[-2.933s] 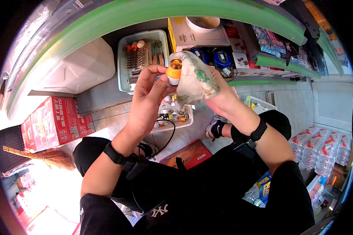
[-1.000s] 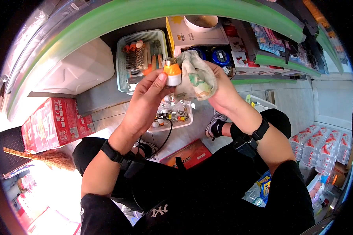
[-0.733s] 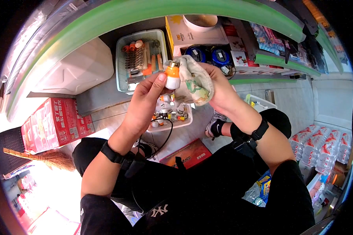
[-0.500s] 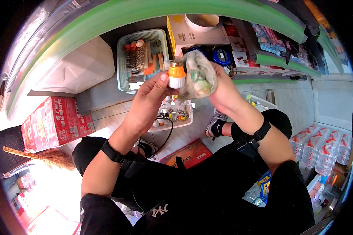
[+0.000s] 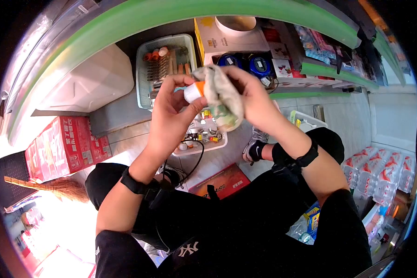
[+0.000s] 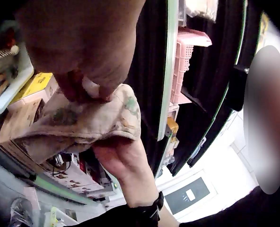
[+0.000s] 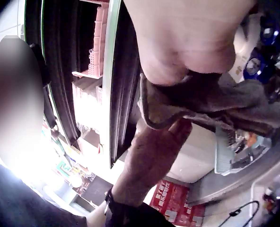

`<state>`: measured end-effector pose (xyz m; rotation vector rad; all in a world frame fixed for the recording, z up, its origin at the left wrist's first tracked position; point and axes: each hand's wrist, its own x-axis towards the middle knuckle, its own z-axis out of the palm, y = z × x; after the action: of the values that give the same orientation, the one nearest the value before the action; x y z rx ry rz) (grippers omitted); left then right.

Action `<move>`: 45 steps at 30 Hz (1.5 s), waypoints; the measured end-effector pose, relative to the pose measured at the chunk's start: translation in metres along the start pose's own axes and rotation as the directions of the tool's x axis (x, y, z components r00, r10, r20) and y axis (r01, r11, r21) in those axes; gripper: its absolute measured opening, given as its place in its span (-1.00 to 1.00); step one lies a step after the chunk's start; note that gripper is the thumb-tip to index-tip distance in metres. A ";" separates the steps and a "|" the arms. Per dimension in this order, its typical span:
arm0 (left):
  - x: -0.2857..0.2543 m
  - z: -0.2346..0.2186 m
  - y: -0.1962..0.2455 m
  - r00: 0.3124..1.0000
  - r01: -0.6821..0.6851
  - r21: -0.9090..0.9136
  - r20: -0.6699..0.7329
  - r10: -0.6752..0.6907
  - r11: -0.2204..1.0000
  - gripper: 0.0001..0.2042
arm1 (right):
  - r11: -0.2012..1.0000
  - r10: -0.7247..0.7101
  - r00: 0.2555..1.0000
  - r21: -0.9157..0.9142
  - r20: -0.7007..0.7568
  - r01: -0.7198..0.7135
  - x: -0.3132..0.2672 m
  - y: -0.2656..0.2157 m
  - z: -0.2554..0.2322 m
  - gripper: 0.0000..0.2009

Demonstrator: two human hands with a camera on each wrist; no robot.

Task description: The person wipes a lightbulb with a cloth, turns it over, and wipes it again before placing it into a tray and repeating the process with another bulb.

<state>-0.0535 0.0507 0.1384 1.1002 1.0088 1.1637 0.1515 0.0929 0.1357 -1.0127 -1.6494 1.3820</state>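
Note:
Fingers and thumb of my left hand point(image 5: 169, 109) pinch a small light bulb point(image 5: 192, 93) with a white body and orange collar, lying tilted in the head view. My right hand point(image 5: 256, 99) grips a stained, pale cloth point(image 5: 221, 92) with green print, which covers the bulb's metal base end. In the left wrist view the cloth point(image 6: 88, 118) spreads between the two hands, and a bit of the white body point(image 6: 90, 87) shows under the left fingers. Seen from the right wrist, the cloth point(image 7: 211, 101) hides the bulb, with the left hand point(image 7: 152, 149) behind it.
A pale basket point(image 5: 142, 88) of tools stands on the low shelf ahead, beside a carton point(image 5: 227, 42) and blue round items point(image 5: 259, 68). Below the hands, a white tray point(image 5: 215, 149) holds small parts. A green shelf edge point(image 5: 190, 9) arches overhead; a black cable point(image 5: 200, 160) loops near the tray.
The bulb has tipped from upright to sideways, its orange end turning right into the cloth. The cloth has shifted left over the metal base, and the left fingers have changed their hold.

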 end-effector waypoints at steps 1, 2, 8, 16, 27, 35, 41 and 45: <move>-0.001 0.001 0.002 1.000 -0.003 0.039 -0.008 0.003 0.999 -0.65 | 0.997 0.053 0.999 0.050 0.007 -0.053 -0.001 -0.001 0.004 -0.64; -0.001 0.002 0.002 1.000 -0.018 0.036 -0.001 0.018 0.999 -0.65 | 0.989 0.104 0.994 0.101 0.017 -0.106 -0.002 -0.003 0.006 -0.70; -0.001 0.002 0.010 1.000 -0.001 0.009 0.011 0.001 1.000 -0.67 | 0.997 0.006 0.999 0.082 -0.036 -0.003 -0.003 -0.003 0.006 -0.80; 0.004 -0.014 -0.002 0.987 0.144 -0.191 -0.045 -0.155 0.971 -0.71 | 0.995 -0.011 0.943 0.089 -0.333 0.043 0.007 -0.008 -0.003 -0.78; 0.001 -0.005 -0.001 0.980 0.197 -0.257 0.026 -0.197 0.946 -0.71 | 0.997 0.082 0.984 0.020 -0.160 -0.080 0.002 0.000 0.002 -0.75; 0.009 -0.019 0.004 0.964 0.259 -0.602 0.109 -0.244 0.756 -0.67 | 0.694 0.157 0.987 0.715 -0.045 -0.077 0.006 -0.005 -0.027 -0.69; 0.009 -0.009 0.014 0.967 0.242 -0.596 0.080 -0.243 0.766 -0.75 | 0.997 0.064 0.991 -0.044 -0.118 -0.069 0.010 -0.026 -0.015 -0.63; 0.002 -0.006 -0.012 0.969 0.148 -0.181 0.221 -0.106 0.972 -0.80 | 0.956 -0.124 0.991 -0.263 0.042 0.131 -0.002 -0.015 0.013 -0.63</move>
<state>-0.0575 0.0529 0.1255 0.9633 0.7709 0.9969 0.1387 0.0843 0.1483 -1.0197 -1.9208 1.1131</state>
